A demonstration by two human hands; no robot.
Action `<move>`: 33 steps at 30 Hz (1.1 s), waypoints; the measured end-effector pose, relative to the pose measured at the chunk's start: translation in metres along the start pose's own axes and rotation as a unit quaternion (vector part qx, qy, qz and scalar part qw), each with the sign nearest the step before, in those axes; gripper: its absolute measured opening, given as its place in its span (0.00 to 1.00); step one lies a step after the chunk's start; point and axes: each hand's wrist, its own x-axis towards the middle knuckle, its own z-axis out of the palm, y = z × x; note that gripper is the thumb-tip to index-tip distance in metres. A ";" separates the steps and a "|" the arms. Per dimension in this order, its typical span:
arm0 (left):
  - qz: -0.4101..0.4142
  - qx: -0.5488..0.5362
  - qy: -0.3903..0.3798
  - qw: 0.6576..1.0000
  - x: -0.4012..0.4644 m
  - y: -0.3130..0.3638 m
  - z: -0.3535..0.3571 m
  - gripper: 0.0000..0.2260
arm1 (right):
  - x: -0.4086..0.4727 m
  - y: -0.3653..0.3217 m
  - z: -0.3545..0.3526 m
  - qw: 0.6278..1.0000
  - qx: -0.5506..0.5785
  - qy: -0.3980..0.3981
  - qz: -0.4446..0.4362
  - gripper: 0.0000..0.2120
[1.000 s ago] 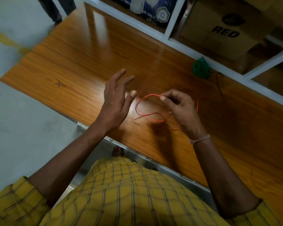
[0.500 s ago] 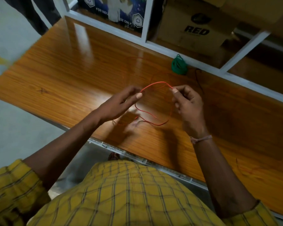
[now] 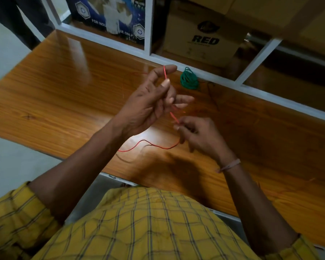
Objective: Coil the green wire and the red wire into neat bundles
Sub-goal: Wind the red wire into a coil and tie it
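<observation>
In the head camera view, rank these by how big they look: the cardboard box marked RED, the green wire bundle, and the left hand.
1. cardboard box
2. left hand, though it is nearer the camera
3. green wire bundle

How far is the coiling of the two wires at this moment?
Done, it seems: the thin green wire lies coiled in a bundle at the back of the wooden table. In hand: the thin red wire runs over the left hand to the right hand. Left: its loose tail on the table is not yet coiled.
</observation>
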 end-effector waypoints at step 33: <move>-0.162 -0.151 -0.057 0.973 0.010 -0.012 -0.029 0.18 | 0.024 0.007 0.008 0.967 0.124 -0.172 0.143 0.17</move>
